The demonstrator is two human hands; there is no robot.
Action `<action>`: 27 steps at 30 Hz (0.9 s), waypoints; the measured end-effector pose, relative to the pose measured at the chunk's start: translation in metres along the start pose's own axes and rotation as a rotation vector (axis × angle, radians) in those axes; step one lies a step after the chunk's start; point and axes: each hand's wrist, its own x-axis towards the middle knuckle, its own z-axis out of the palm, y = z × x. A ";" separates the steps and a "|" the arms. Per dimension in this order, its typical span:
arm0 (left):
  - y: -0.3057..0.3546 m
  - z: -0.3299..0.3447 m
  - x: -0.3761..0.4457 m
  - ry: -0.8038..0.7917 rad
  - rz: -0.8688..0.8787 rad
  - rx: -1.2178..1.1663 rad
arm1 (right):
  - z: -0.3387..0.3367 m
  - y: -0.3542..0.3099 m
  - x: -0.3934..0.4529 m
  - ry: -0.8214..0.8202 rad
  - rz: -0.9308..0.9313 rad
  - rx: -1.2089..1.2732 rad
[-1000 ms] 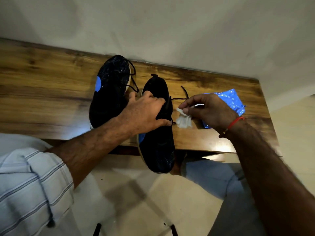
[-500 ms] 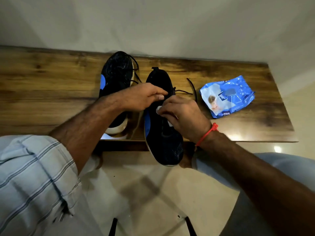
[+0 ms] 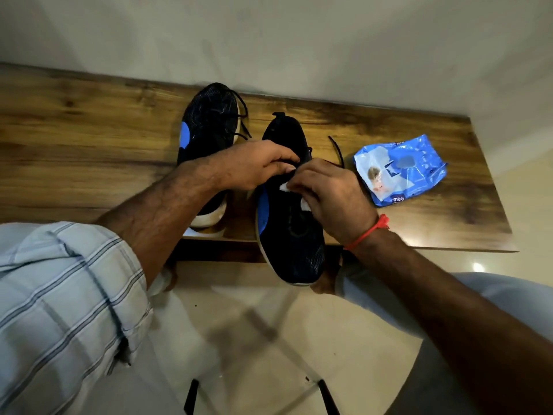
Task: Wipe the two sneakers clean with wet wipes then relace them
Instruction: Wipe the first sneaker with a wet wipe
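This looks like a room in a home, not a workplace. A narrow wooden table with a strong grain stands pushed against a plain, pale painted wall. The floor is made of glossy cream tiles that reflect a ceiling light as a bright spot at the right. On the table sit household things: a pair of dark sneakers and a soft blue pack of baby wipes with a child's picture on it. The person sits close to the table in a striped shirt sleeve and light trousers. Two dark chair legs show at the bottom edge.
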 end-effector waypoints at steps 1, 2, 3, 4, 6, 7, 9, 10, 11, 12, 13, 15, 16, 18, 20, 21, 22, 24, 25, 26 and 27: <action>0.001 0.004 0.001 0.031 -0.003 0.010 | 0.005 0.001 -0.001 -0.045 -0.021 -0.047; 0.001 0.009 0.003 0.057 -0.012 0.021 | 0.007 0.001 -0.003 -0.130 -0.026 -0.098; 0.003 0.013 0.004 0.074 -0.026 0.033 | 0.008 0.000 -0.007 -0.250 -0.006 -0.136; 0.004 0.015 0.006 0.087 -0.036 0.040 | 0.007 0.000 -0.010 -0.386 0.027 -0.164; 0.005 0.016 0.007 0.114 -0.030 0.011 | 0.001 0.003 -0.013 -0.525 0.072 -0.170; 0.005 0.015 0.006 0.122 -0.027 -0.016 | -0.003 0.004 -0.012 -0.488 0.076 -0.124; 0.004 0.011 0.004 0.143 -0.023 -0.044 | -0.010 0.003 -0.006 -0.249 0.068 -0.027; 0.002 0.011 0.003 0.159 -0.017 -0.044 | -0.010 0.003 -0.003 -0.109 0.048 -0.011; 0.001 0.011 0.002 0.176 -0.014 -0.039 | -0.007 0.001 0.001 -0.024 0.025 -0.008; 0.000 0.013 0.002 0.190 -0.012 -0.035 | -0.002 -0.001 0.004 0.002 0.002 -0.023; -0.001 0.015 0.002 0.202 -0.017 -0.034 | 0.004 0.000 0.006 -0.001 -0.032 -0.055; -0.002 0.019 0.003 0.224 -0.046 -0.029 | 0.009 -0.002 0.006 -0.193 -0.013 -0.112; -0.003 0.020 0.003 0.228 -0.065 -0.034 | 0.007 -0.003 0.004 -0.361 0.038 -0.135; -0.001 0.021 0.003 0.227 -0.090 -0.032 | 0.000 -0.004 -0.003 -0.664 0.114 -0.123; 0.002 0.019 0.002 0.224 -0.088 -0.020 | -0.014 -0.004 -0.008 -0.818 0.154 -0.003; 0.003 0.018 0.001 0.220 -0.089 -0.021 | -0.021 -0.004 -0.009 -0.805 0.167 0.056; 0.003 0.017 0.001 0.214 -0.088 -0.021 | -0.026 -0.003 -0.010 -0.710 0.175 0.098; 0.002 0.017 0.000 0.198 -0.094 -0.008 | -0.027 0.005 -0.009 -0.407 0.177 0.114; 0.002 0.018 -0.001 0.184 -0.104 0.013 | -0.026 0.008 -0.007 -0.297 0.194 0.116; 0.003 0.021 -0.001 0.165 -0.124 0.042 | -0.025 0.011 -0.006 -0.250 0.221 0.128; 0.007 0.025 -0.002 0.139 -0.155 0.077 | -0.025 0.014 -0.005 -0.243 0.245 0.141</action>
